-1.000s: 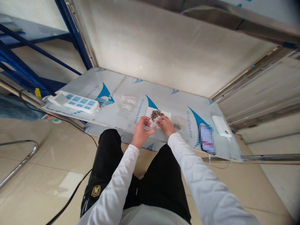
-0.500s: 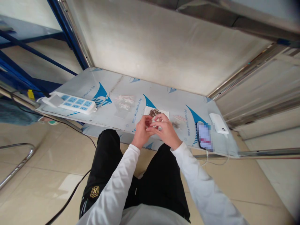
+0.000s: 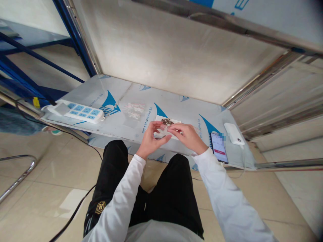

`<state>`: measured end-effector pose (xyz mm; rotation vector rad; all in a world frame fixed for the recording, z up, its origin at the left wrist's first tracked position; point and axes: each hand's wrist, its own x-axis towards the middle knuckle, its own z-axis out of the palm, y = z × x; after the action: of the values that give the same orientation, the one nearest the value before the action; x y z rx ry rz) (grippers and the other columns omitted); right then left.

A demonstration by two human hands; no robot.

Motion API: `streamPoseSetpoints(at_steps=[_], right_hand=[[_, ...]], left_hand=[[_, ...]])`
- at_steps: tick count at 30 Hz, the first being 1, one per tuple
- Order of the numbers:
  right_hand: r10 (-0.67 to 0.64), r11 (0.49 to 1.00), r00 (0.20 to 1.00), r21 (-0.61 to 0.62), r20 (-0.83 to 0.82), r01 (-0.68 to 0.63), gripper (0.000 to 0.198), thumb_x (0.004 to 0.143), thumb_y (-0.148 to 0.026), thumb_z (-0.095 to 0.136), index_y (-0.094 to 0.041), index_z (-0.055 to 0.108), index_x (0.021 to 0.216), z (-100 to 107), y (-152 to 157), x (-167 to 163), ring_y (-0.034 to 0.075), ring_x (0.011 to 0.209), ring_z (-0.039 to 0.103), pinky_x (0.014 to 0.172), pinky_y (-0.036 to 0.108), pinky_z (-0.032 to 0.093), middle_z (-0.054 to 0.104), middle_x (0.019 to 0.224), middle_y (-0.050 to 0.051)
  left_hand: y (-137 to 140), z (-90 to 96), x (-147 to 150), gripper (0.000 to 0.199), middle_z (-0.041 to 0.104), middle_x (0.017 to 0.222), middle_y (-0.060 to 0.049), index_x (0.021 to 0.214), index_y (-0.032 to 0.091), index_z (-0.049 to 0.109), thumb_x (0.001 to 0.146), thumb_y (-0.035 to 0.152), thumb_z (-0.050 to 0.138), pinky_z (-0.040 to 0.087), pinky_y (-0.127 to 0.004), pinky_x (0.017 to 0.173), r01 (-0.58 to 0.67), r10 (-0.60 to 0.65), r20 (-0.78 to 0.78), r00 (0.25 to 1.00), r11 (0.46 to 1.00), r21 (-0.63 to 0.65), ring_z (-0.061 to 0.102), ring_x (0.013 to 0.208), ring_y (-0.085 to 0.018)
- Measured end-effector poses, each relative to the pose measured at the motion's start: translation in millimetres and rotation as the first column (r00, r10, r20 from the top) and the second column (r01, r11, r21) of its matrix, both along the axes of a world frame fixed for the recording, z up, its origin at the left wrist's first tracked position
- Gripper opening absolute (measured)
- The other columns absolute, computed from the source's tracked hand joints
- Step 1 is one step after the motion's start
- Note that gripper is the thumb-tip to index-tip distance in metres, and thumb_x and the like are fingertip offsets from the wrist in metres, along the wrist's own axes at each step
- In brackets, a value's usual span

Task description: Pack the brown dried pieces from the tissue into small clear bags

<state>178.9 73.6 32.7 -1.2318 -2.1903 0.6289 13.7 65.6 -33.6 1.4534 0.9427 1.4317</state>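
Observation:
My left hand [image 3: 151, 138] is curved around what looks like a small clear plastic bag [image 3: 159, 134], its thumb pointing right. Much of the bag is hidden by the fingers. At the near edge of a pile of small metal pieces [image 3: 167, 121], the fingertips of my right hand [image 3: 186, 133] are pressed together. Whatever they pinch is too small to make out. The pile rests on a white sheet [image 3: 178, 119], partly covered by both hands.
Several clear zip bags [image 3: 135, 111] lie left of the hands on the film-covered shelf [image 3: 141, 93]. A power strip [image 3: 80, 112] is at the left. On the right are a phone [image 3: 219, 148] and a white cabled device [image 3: 234, 133]. An upper shelf edge [image 3: 202, 18] hangs overhead.
My hands were close together with fingers meeting; now they are farther apart. The right hand has shifted right, its fingertips by the metal pieces. The camera view has tilted slightly.

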Motion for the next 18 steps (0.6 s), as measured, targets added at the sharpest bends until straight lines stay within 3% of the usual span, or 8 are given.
streamPoseSetpoints(at_steps=[3,11,15,18], right_hand=[[-0.031,0.999,0.999,0.028,0.019,0.030,0.019,0.088,-0.029,0.054,-0.022,0.072,0.089,5.7,-2.5,4.8,0.017,0.083,0.066,0.070,0.027,0.051,0.072,0.093,0.004],[-0.154,0.987,0.957,-0.085,-0.247,0.137,0.016,0.081,-0.033,0.063,-0.021,0.067,0.091,-5.5,-11.8,2.3,0.017,0.082,0.066,0.072,0.028,0.052,0.071,0.089,0.003],[-0.252,0.952,0.853,-0.273,-0.457,0.135,0.045,0.071,-0.037,0.074,-0.022,0.059,0.111,-17.1,-14.6,-3.3,0.017,0.082,0.067,0.071,0.029,0.054,0.071,0.087,0.003],[-0.300,0.930,0.829,-0.339,-0.471,0.144,0.029,0.073,-0.041,0.071,-0.019,0.068,0.092,-19.7,-15.2,-6.4,0.017,0.078,0.068,0.070,0.028,0.054,0.073,0.085,0.005]], left_hand=[[3.5,-1.1,-5.9,0.017,0.066,0.086,-0.005,0.087,0.018,0.062,0.080,0.034,0.063,0.049,-0.029,0.075,-0.018,0.022,0.049,0.999,0.998,-0.068,0.061,0.080,-0.015],[-0.5,5.5,1.4,0.019,0.068,0.081,-0.005,0.085,0.018,0.066,0.081,0.036,0.063,0.049,-0.029,0.071,-0.029,0.033,0.057,0.998,0.997,-0.073,0.061,0.073,-0.015],[-1.3,6.1,4.6,0.018,0.067,0.077,-0.004,0.079,0.018,0.066,0.080,0.036,0.065,0.048,-0.029,0.073,-0.073,0.081,0.122,0.989,0.995,-0.069,0.061,0.074,-0.015],[-1.8,5.4,6.0,0.017,0.066,0.075,-0.003,0.078,0.017,0.065,0.079,0.035,0.066,0.047,-0.028,0.072,-0.067,0.077,0.151,0.986,0.995,-0.072,0.060,0.072,-0.014]])
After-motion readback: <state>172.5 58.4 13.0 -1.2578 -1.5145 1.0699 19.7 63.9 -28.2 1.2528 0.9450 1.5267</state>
